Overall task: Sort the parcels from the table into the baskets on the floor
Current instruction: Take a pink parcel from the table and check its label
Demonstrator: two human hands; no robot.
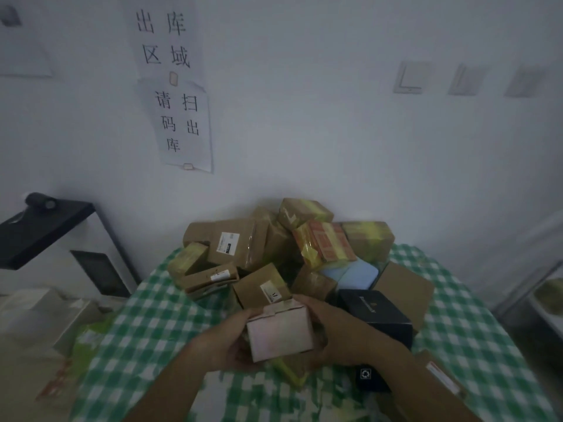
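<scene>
Pale pink cardboard, a small box (280,332), sits between both hands just above the near side of the table! The left hand (227,345) cups it from nine o'clock, fingers curled under its lower edge and thumb up by the top corner. The right hand (330,327) wraps it from three o'clock, fingers curled round the far side. Both hold it firmly, box tilted a little, its flap notch showing on top.

Directly at twelve o'clock from the box, touching the pile, a brown carton with a white label (262,287). At two o'clock, a black box (376,315) lies just beside the right wrist, and beyond it a light blue parcel (350,274). Further out at twelve to one o'clock rises the heap of brown parcels (240,245), several bound in yellow tape, one wearing red-printed tape (330,240).

All of it rests on the green-and-white checked tablecloth (146,324). At ten o'clock, a black stand (39,226) against the wall; high at eleven o'clock, paper signs (179,123) with Chinese characters.
</scene>
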